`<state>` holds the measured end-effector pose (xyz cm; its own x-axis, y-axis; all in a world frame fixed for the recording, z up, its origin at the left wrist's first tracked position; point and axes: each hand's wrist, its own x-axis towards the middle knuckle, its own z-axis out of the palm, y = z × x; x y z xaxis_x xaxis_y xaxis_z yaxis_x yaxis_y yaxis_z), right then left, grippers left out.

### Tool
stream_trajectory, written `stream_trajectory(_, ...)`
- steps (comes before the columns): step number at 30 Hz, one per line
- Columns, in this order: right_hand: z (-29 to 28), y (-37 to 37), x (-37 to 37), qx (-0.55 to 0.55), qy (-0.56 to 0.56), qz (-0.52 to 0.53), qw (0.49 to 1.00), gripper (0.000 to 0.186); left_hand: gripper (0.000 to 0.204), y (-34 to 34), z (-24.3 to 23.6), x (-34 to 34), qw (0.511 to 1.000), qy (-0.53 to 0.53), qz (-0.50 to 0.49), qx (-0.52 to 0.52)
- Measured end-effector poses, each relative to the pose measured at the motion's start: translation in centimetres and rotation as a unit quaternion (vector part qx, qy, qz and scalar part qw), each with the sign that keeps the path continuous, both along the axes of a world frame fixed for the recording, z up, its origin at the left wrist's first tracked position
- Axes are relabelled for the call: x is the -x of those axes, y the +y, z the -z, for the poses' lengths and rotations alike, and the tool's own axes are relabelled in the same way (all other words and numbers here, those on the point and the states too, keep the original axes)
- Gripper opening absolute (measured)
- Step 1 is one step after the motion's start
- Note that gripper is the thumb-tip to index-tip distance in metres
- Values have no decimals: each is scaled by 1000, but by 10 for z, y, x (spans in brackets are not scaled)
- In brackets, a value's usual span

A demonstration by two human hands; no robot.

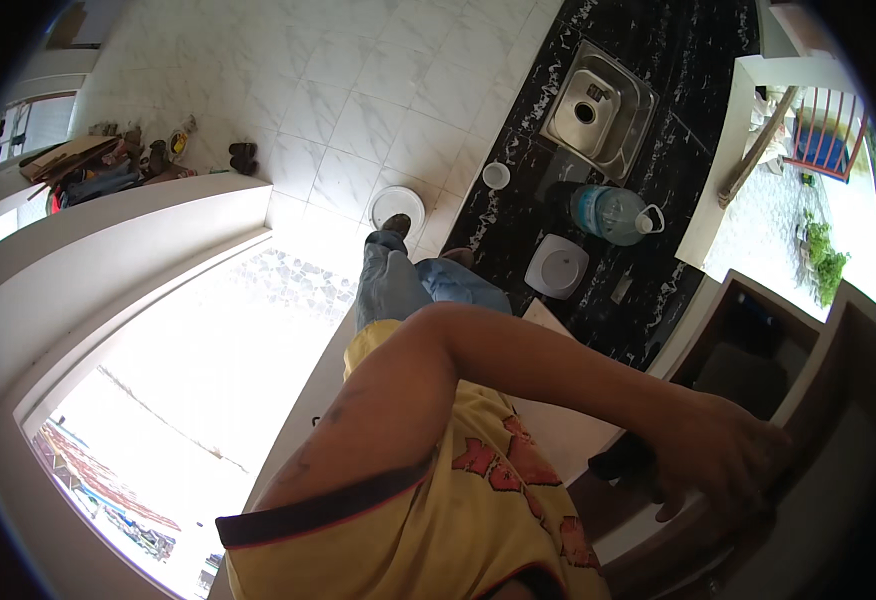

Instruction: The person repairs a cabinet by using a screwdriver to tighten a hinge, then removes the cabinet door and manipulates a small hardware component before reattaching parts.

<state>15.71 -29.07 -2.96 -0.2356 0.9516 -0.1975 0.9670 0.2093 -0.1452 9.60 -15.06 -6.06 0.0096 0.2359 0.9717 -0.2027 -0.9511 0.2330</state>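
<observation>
My left arm crosses in front of my yellow shirt with the flower-like print (503, 465) toward the right. At its end, my left hand (713, 455) is over the brown shelf compartments (813, 370) at lower right. Its fingers bend downward; shade and blur hide what, if anything, they hold. Just below the wrist is a black object (623, 460) of unclear kind. A pale flat panel (563, 425) shows beneath the forearm. My right hand is out of the picture.
Along the black marbled counter (648, 285) are a steel sink (645, 110), a large clear water bottle (618, 214) lying down, a white cup (496, 176) and a white squarish container (557, 267). A round white object (406, 199) is by my foot. Footwear (158, 160) piles at far left.
</observation>
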Motion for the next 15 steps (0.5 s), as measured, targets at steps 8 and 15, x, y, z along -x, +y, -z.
stream_trajectory(8,114,-18,63,9,-22,-62,998,29,21,29,27,-128,995,-63,-59,-43)
stream_trajectory(15,151,-14,86,-75,-53,-60,994,27,25,15,68,-49,992,-67,-41,-98)
